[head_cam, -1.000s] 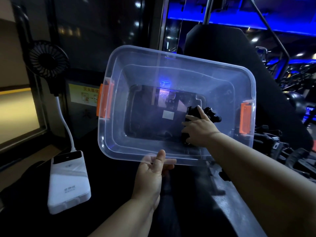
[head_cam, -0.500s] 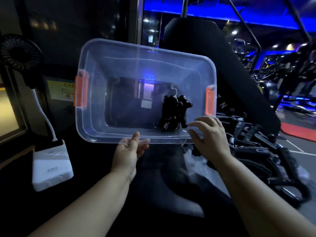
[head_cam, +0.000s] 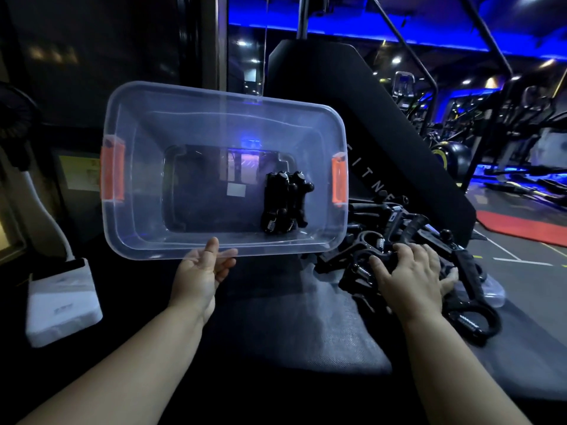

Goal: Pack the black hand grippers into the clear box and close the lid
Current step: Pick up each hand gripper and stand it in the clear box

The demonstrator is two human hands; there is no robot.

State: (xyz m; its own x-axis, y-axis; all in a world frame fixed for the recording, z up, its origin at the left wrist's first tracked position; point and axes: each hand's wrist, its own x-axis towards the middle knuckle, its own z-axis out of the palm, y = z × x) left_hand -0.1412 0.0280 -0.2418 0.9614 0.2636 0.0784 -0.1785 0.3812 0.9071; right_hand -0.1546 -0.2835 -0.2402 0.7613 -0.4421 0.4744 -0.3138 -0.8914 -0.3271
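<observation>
Pinching the near rim of the clear box (head_cam: 184, 124), the left hand (head_cam: 199, 273) holds it tilted; packed hand grippers (head_cam: 283, 207) lie inside, at its right end. The right hand (head_cam: 411, 276) rests, fingers spread, on the gripper pile (head_cam: 395, 219) just right of the box.

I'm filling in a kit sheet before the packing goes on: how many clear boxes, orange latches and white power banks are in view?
Clear box: 1
Orange latches: 2
White power bank: 1
Total: 4
</observation>
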